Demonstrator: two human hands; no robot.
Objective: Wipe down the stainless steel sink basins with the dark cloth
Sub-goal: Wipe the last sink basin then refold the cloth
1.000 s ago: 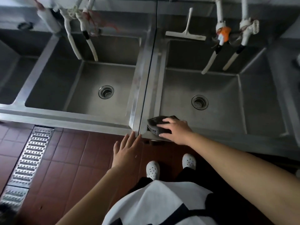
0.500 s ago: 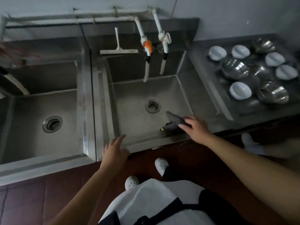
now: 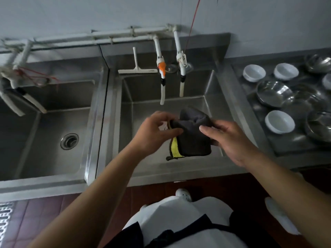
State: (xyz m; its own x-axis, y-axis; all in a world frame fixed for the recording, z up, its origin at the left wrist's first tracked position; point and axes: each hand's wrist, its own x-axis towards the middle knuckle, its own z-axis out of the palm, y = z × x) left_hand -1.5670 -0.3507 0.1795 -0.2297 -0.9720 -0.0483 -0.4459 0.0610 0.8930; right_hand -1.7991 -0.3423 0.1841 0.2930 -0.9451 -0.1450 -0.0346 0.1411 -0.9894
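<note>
While the left basin point(image 3: 53, 140) lies well off to the left of both hands, its round drain point(image 3: 69, 141) showing in the floor, white pipes point(image 3: 26, 102) slant down over its far corner. Next comes the left hand point(image 3: 154, 133), raised above the right basin point(image 3: 143, 111), its thumb and fingers pinching the left edge of the dark cloth point(image 3: 192, 135). That cloth hangs in the air between the two hands, folded over, with a yellow inner face peeping out at its lower left corner. Beyond the hands, a white squeegee point(image 3: 137, 68) leans on the back ledge, and two white tap hoses point(image 3: 181, 86) dangle just past the cloth, one with an orange handle. On the other side, the right hand point(image 3: 231, 138) grips the cloth's right edge, fingers curled round it. Farther right of that hand, white bowls point(image 3: 279, 121) and steel bowls point(image 3: 274, 93) sit on the draining counter point(image 3: 238, 97).
</note>
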